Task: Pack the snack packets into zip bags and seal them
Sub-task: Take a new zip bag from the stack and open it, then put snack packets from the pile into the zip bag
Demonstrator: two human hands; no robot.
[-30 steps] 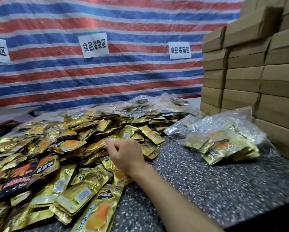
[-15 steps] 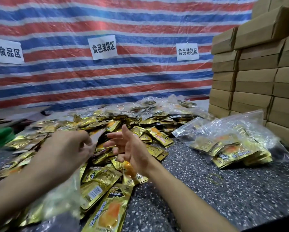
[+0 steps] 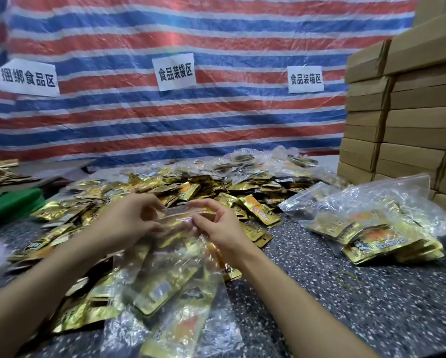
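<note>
A clear zip bag (image 3: 170, 275) hangs in front of me above the table, and I cannot tell if anything is inside it. My left hand (image 3: 129, 223) pinches the left part of its top strip and my right hand (image 3: 216, 228) pinches the right part. Under and behind the bag lies a wide heap of gold snack packets (image 3: 185, 187), with more loose packets (image 3: 175, 329) near the front edge. Filled zip bags (image 3: 366, 223) lie on the right.
Stacked cardboard boxes (image 3: 408, 120) rise at the right. A striped tarp with white paper signs (image 3: 174, 73) hangs behind. A green object (image 3: 10, 205) sits at the left. A rubber band (image 3: 347, 277) lies on the speckled table (image 3: 346, 306).
My left hand came in holding a clear zip bag. My right hand left the packet heap and took hold of the bag's top edge. The camera view shifted left.
</note>
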